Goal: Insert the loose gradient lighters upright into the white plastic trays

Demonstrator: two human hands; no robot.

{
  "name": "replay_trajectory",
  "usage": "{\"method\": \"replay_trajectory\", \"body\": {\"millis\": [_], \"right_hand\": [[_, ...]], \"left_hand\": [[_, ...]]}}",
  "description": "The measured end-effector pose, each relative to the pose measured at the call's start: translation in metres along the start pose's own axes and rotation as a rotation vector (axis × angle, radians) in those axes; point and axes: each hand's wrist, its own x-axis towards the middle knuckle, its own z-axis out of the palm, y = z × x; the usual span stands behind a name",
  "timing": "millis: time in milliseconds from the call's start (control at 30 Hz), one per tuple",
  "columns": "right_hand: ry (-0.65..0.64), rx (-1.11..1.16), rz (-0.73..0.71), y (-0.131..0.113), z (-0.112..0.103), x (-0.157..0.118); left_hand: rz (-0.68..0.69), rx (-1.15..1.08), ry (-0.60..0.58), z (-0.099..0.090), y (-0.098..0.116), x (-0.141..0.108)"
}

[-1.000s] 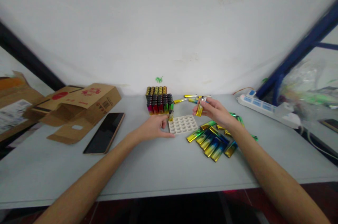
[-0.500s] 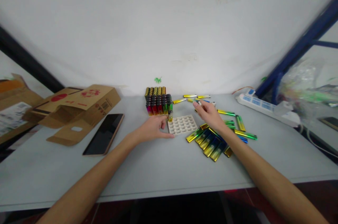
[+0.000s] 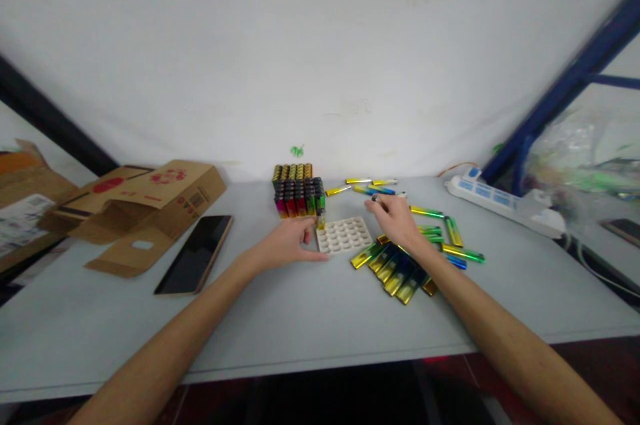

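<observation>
A white tray [image 3: 345,236] with rows of holes lies flat on the table. One lighter [image 3: 321,219] stands upright at its far left corner. My left hand [image 3: 285,243] rests at the tray's left edge, thumb stretched along the near corner and index finger beside that lighter; its fingers are apart. Beyond the tray, my right hand [image 3: 397,217] is closed on a lighter [image 3: 375,198], whose dark end shows at the fingertips; the rest is hidden. Under and beside my right forearm lies a pile of yellow, blue and green lighters [image 3: 397,271].
Upright lighters [image 3: 299,195] stand packed in a block behind the tray. Loose lighters [image 3: 358,181] lie near the wall. A phone [image 3: 195,255] and open cardboard box [image 3: 165,195] are at left, a white power strip [image 3: 505,201] at right.
My right hand has turned slightly and a lighter's dark end now shows at its fingertips. My left hand and the tray stay in place. The view has shifted a little.
</observation>
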Motion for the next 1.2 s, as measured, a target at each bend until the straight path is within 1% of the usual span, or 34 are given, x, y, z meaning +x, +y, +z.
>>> {"method": "replay_trajectory", "body": {"millis": [300, 400, 500, 633, 733, 800, 933, 1067, 1200], "right_hand": [[-0.037, -0.019, -0.005, -0.001, 0.003, -0.001], [-0.058, 0.010, -0.009, -0.003, 0.003, -0.003], [-0.108, 0.103, -0.053, -0.004, 0.004, -0.004], [-0.245, 0.292, -0.098, -0.004, 0.010, -0.007], [-0.243, 0.415, -0.115, -0.005, 0.014, -0.009], [-0.240, 0.436, -0.126, -0.009, 0.016, -0.009], [-0.281, 0.466, -0.067, -0.017, 0.021, -0.010], [-0.305, 0.491, -0.007, -0.021, 0.033, -0.014], [-0.320, 0.496, -0.031, -0.022, 0.039, -0.016]], "left_hand": [[0.000, -0.014, -0.001, -0.001, 0.001, 0.000], [-0.001, -0.010, 0.003, -0.001, 0.002, 0.000], [0.000, -0.010, 0.006, -0.001, 0.002, 0.000], [0.014, -0.016, 0.006, 0.000, 0.002, 0.000], [0.012, -0.018, 0.008, 0.000, 0.002, 0.000], [0.010, -0.018, 0.006, 0.000, 0.003, 0.000], [0.017, -0.025, 0.010, 0.002, 0.003, 0.000], [0.029, -0.036, 0.023, 0.005, 0.004, 0.001], [0.032, -0.032, 0.031, 0.007, 0.005, 0.001]]}}
